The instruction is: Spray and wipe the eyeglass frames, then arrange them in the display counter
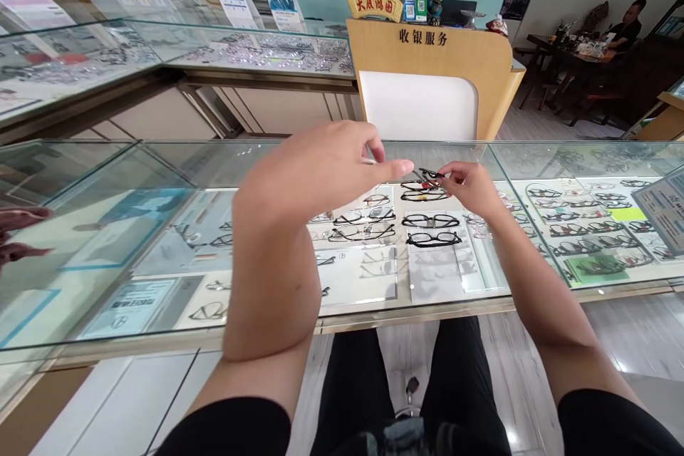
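Above the glass surface (470,157) of a shop case full of glasses, a small dark pair (427,176) is being pinched by the left hand (320,171) and right hand (470,189), and could be dropped and scratched if either grip is being loosened.

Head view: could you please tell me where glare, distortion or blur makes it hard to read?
Head view: pale reflections wash over the glass counter at left; wide-angle bend curves its edges; the left hand looms large; the small dark frame pinched by the right hand is too fine to resolve.
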`<state>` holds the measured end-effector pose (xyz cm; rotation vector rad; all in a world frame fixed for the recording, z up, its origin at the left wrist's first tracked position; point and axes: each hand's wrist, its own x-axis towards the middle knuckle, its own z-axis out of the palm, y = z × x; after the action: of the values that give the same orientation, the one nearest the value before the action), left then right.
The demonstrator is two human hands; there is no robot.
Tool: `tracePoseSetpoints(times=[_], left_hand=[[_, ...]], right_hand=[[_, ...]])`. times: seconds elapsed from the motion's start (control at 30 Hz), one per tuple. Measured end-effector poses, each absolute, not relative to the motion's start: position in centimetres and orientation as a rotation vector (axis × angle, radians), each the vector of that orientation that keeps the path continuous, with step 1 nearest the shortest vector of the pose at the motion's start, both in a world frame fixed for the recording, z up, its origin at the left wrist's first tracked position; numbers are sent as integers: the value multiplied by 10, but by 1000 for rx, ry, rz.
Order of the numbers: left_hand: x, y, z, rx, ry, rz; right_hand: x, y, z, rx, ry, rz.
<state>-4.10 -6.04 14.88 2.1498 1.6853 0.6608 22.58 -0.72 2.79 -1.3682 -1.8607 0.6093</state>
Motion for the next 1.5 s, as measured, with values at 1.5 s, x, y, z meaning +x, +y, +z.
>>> tracePoseSetpoints(times=[1.5], left_hand=[[-14, -9, -2, 1449, 996, 1249]], right_hand=[[188, -10, 3, -912, -1314, 1506]])
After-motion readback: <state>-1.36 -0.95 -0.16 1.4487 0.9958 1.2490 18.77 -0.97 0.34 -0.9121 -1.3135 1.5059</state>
